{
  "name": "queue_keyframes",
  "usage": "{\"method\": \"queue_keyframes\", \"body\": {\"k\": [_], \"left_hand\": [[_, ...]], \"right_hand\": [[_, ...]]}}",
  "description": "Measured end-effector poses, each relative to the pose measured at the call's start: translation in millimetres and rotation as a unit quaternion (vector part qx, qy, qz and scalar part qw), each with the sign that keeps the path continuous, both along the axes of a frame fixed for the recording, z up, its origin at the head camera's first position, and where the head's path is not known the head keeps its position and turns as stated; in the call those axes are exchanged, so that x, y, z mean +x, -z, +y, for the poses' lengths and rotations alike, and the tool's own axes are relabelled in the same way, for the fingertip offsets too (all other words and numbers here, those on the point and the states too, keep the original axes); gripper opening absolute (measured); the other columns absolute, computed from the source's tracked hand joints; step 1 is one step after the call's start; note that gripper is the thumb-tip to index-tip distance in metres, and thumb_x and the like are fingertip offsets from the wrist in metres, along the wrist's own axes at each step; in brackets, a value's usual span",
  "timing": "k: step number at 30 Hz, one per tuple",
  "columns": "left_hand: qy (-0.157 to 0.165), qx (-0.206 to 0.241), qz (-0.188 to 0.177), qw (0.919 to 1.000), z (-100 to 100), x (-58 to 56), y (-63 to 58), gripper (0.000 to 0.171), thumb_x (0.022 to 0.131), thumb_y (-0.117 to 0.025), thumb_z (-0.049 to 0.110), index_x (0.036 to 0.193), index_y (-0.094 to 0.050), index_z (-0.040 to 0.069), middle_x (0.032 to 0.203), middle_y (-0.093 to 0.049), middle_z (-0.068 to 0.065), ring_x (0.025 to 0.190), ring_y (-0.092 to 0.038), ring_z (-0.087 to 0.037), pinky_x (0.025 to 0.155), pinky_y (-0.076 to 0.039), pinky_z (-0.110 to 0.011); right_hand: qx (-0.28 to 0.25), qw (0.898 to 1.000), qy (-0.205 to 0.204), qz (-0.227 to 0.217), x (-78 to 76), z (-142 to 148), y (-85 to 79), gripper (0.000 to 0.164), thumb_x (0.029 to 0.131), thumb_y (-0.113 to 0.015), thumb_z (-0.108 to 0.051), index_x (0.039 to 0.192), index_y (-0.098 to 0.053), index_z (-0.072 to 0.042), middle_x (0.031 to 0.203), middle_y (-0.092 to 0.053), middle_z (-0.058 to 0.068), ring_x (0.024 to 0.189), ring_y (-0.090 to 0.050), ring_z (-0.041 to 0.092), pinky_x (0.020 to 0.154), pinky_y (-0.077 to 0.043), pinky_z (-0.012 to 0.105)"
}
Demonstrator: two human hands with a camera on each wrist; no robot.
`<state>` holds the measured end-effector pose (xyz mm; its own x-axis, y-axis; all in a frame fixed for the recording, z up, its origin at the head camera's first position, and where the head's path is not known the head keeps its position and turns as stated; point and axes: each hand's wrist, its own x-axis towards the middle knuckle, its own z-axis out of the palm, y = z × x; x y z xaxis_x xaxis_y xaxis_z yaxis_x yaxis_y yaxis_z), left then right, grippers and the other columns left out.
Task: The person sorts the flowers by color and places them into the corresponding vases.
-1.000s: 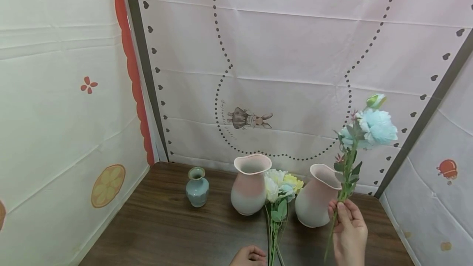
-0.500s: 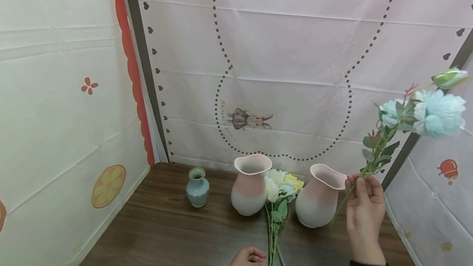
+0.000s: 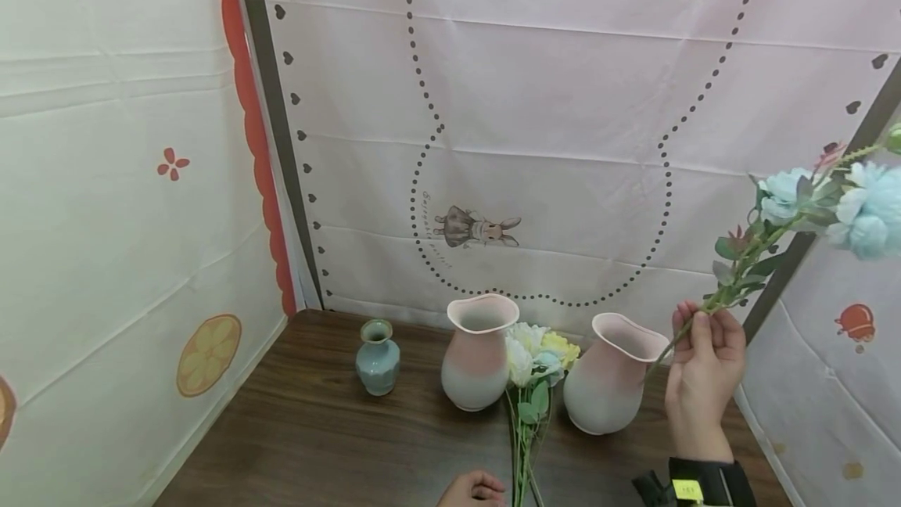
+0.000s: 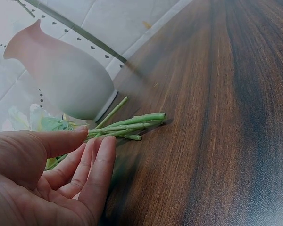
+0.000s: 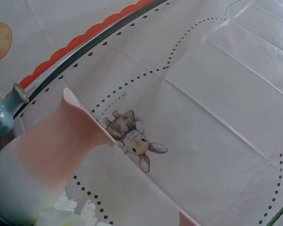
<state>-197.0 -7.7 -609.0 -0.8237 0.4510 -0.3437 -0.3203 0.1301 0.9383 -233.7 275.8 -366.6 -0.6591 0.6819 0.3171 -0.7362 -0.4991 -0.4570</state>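
Observation:
My right hand [image 3: 707, 370] pinches the green stem of a pale blue artificial flower [image 3: 781, 198], raised at the right and leaning outward. Its bloom runs off the head view's right edge. The stem's lower end crosses beside the right pink-and-white vase [image 3: 607, 386]; whether it touches the vase I cannot tell. My left hand [image 4: 61, 174] rests loosely curled, thumb apart from the fingers, beside the cut ends of several flower stems [image 4: 132, 125]. Those stems belong to a bunch of white, yellow and pale blue flowers [image 3: 536, 354] lying between the two pink-and-white vases.
The other pink-and-white vase [image 3: 475, 366] stands left of the bunch. Farther left is a small blue-green vase [image 3: 378, 362]. All stand on a dark wooden table [image 3: 296, 444], with a printed cloth wall [image 3: 563, 100] behind and further cloth at both sides.
My right hand has moved up and to the right with the blue flower, which now tilts further outward. The left hand, the bunch and the vases have stayed in place.

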Motion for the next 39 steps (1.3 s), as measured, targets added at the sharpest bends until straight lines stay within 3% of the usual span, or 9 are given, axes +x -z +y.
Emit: {"method": "queue_keyframes", "body": {"k": [15,29,34,39], "left_hand": [[0.004,0.017,-0.012,0.9998,-2,3.4,-1.1,0.021,0.097,-0.062,0.01,0.112,-0.066,-0.004,0.094,-0.072,-0.004,0.085,-0.067,-0.011,0.084,-0.059,-0.036],[-0.004,0.006,-0.002,1.0,-2,4.6,-4.3,0.02,0.097,-0.062,0.009,0.111,-0.066,-0.005,0.094,-0.072,-0.005,0.084,-0.067,-0.012,0.083,-0.059,-0.037],[0.0,0.01,-0.007,0.9999,-2,4.6,-4.4,0.02,0.097,-0.062,0.008,0.112,-0.066,-0.005,0.093,-0.072,-0.004,0.083,-0.066,-0.011,0.083,-0.059,-0.036],[0.002,0.014,-0.017,0.9998,-3,4.0,-4.3,0.021,0.097,-0.062,0.009,0.113,-0.065,-0.004,0.095,-0.072,-0.004,0.083,-0.066,-0.01,0.084,-0.058,-0.036]], "right_hand": [[0.024,0.999,0.021,-0.016,-17.2,8,-17.6,0.036,0.085,-0.074,-0.004,0.118,-0.06,0.003,0.107,-0.066,0.016,0.097,-0.071,0.023,0.09,-0.06,0.029],[0.036,0.999,0.034,-0.016,-31.2,11,-11.5,0.036,0.084,-0.076,-0.005,0.117,-0.062,0.004,0.105,-0.069,0.018,0.094,-0.072,0.023,0.09,-0.06,0.03],[0.063,0.996,0.031,-0.062,-31.9,10,-7.4,0.031,0.088,-0.072,-0.006,0.117,-0.062,0.001,0.107,-0.07,0.014,0.098,-0.071,0.02,0.092,-0.059,0.026],[0.126,0.984,0.029,-0.12,-33.0,10,4.8,0.027,0.094,-0.066,-0.007,0.12,-0.06,-0.004,0.108,-0.072,0.007,0.103,-0.07,0.015,0.095,-0.057,0.021]]}}
